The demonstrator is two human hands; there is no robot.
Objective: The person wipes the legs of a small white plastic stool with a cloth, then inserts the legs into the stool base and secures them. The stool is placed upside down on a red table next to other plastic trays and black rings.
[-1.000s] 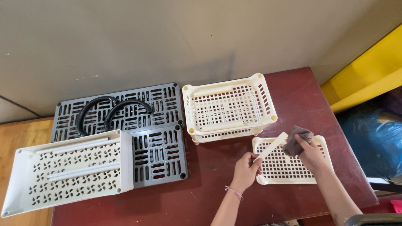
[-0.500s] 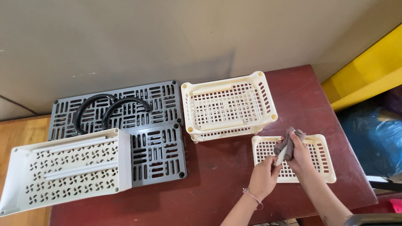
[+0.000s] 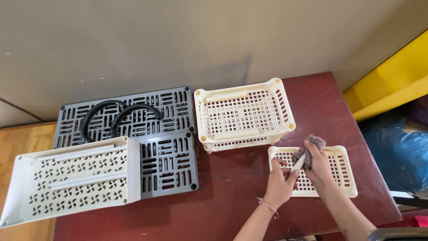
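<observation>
A cream rod (image 3: 298, 163) is being clamped by the left hand (image 3: 280, 184) and wiped with a grey cloth (image 3: 308, 150) clamped in the right hand (image 3: 319, 165), above a cream tray (image 3: 347, 175) near the counter's (image 3: 232, 196) right edge.

No packages, labels, signs or screens in your view.

You have nothing boxed, wrapped, tagged or lit up on the desk (image 3: 240, 196) or against the wall behind it: no carton, no sticker, no printed panel, no display. The one thing that comes near is off the desk's right edge, where a blue plastic bag (image 3: 397, 156) sits crumpled and glossy below a yellow surface (image 3: 388, 85); you cannot tell what it holds, and no label shows on it.
</observation>
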